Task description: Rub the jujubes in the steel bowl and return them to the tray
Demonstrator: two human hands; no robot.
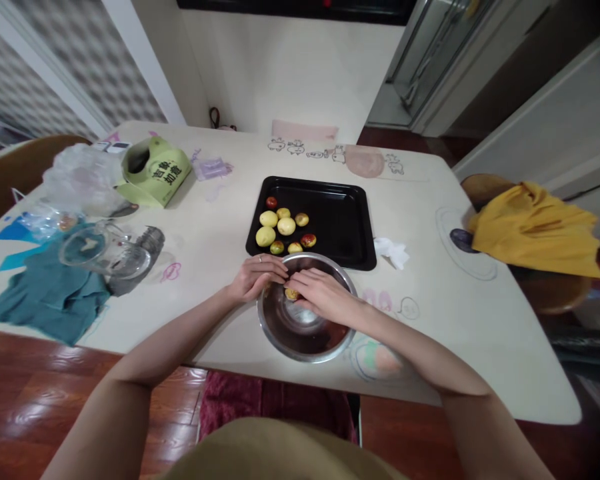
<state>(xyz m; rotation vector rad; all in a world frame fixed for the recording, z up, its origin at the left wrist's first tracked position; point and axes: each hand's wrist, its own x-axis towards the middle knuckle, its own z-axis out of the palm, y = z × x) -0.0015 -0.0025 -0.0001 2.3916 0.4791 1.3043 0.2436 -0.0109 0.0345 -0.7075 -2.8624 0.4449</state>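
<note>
A shiny metal bowl point(300, 343) stands near the front edge of the table. My right hand point(323, 293) reaches over it, fingers curled round a small yellow-brown fruit point(291, 294) held inside the bowl. At the bowl's far left rim is my left hand point(257, 277), its fingers and thumb closed at the rim; a ring shows on one finger. Just behind the bowl lies a black baking tray point(337, 220). On its left part are several yellow fruits point(286, 227) and smaller red-and-green fruits point(308, 241) that look like jujubes.
A crumpled white tissue point(393, 252) lies right of the tray. To the left are a glass pitcher point(107, 250) on its side, a teal cloth point(55, 290), a green carton point(155, 170) and a clear plastic bag point(83, 180). A yellow cloth point(535, 230) hangs over the chair at right.
</note>
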